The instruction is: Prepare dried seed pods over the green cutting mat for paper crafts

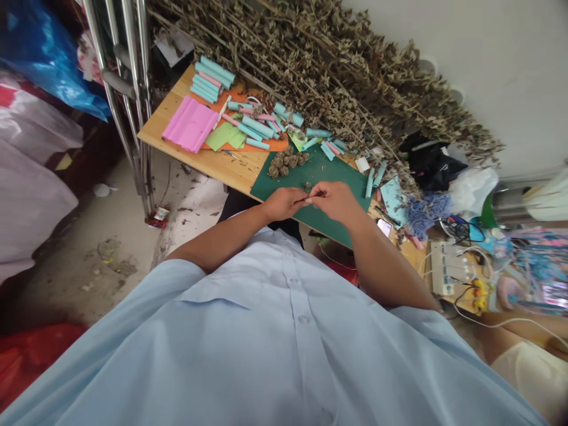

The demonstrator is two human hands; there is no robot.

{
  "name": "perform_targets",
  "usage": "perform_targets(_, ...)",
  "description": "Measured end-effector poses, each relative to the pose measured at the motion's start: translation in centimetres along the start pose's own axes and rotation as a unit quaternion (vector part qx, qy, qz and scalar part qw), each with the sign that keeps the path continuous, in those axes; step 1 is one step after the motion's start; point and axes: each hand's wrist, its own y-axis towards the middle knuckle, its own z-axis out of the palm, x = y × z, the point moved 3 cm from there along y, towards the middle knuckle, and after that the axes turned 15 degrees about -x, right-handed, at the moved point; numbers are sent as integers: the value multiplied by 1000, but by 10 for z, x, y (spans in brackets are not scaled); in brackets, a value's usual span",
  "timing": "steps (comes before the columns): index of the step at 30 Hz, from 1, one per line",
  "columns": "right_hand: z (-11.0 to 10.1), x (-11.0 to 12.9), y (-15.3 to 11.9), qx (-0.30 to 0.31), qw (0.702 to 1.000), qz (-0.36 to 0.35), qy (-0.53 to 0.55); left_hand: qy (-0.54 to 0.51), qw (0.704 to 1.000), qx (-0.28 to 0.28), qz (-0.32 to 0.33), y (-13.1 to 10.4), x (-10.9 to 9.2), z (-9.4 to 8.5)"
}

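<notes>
My left hand (284, 203) and my right hand (332, 199) meet over the near edge of a dark green mat (326, 220). Fingers and thumbs on both are pinched together, tip to tip. What they pinch is too small to make out. Just beyond the fingertips shows a small brown-grey clump (307, 186); I cannot tell whether it is touched. Farther up the mat lies a heap of round, rough, brown-grey balls (284, 161), which look like dried plant matter.
Dried leafy stalks (328, 65) cover the back of the wooden table (164, 118). Rolled blue papers (255, 127), a pink sheet (190, 123) and a phone (384, 227) lie around the mat. Metal crutches (128, 89) stand left; a power strip (441, 267) and another person's arm (523, 324) are right.
</notes>
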Motion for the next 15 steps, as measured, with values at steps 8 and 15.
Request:
perform_targets(8, -1, 1, -2, -19, 999, -47, 14, 4, 1000, 4, 0, -1, 1, -1)
perform_targets(15, 8, -10, -13, -56, 983, -174, 9, 2, 1000, 11, -6, -1, 0, -1)
